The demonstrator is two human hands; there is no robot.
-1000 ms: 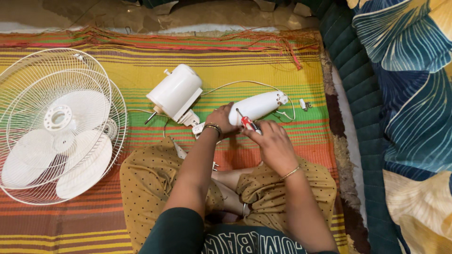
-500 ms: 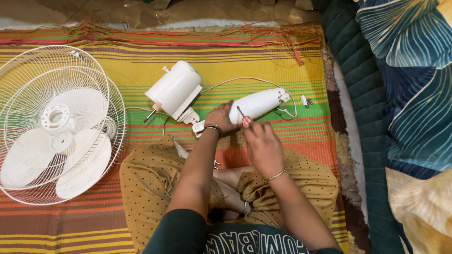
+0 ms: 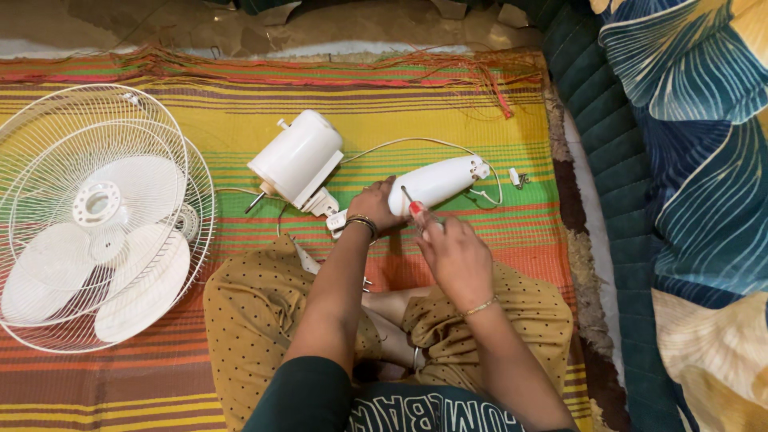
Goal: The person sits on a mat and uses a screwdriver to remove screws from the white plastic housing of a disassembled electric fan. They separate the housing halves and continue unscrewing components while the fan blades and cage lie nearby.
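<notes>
White fan neck housing [image 3: 436, 182], mat centre: left hand [image 3: 374, 206] clasps it; right hand [image 3: 452, 252] pinches screwdriver [image 3: 410, 200].

A striped woven mat [image 3: 448, 104] in yellow, green, red and orange covers a stone floor [image 3: 240, 24], its loose red fringe [image 3: 472, 68] trailing at the far edge. On the mat lie two white wire fan guards [image 3: 96, 160] stacked at left, a three-blade white fan blade [image 3: 104, 256] resting within them. Near the centre sits a white motor housing [image 3: 296, 156], with a white fan neck [image 3: 440, 182] just beside it, joined by a thin white cord [image 3: 400, 144]. A small clip [image 3: 518, 178] lies close by.
</notes>
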